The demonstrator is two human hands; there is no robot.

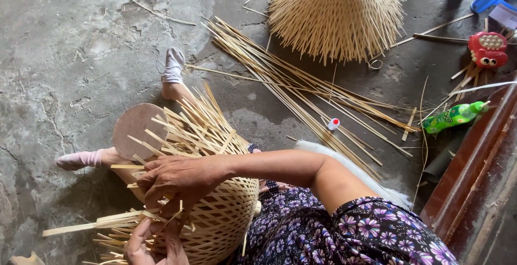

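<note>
- The concrete floor [70, 44] carries a finished bamboo basket [336, 14] upturned, well apart from the person.
- A half-woven bamboo basket [215, 211] lies on the person's lap.
- Loose bamboo strips [301, 90] lie between the baskets.
- The right hand [175, 181] pinches a strip at the weave.
- The left hand [151, 246] grips strips below.

Cracked grey concrete floor [70, 55] carries loose bamboo strips [301, 87] and a woven cone [336, 14].

On the concrete floor [70, 55]: a finished bamboo basket [336, 14], loose bamboo strips [301, 90], green plastic bottle [455, 116], red toy [487, 49], small white-and-red cap [334, 124].
</note>
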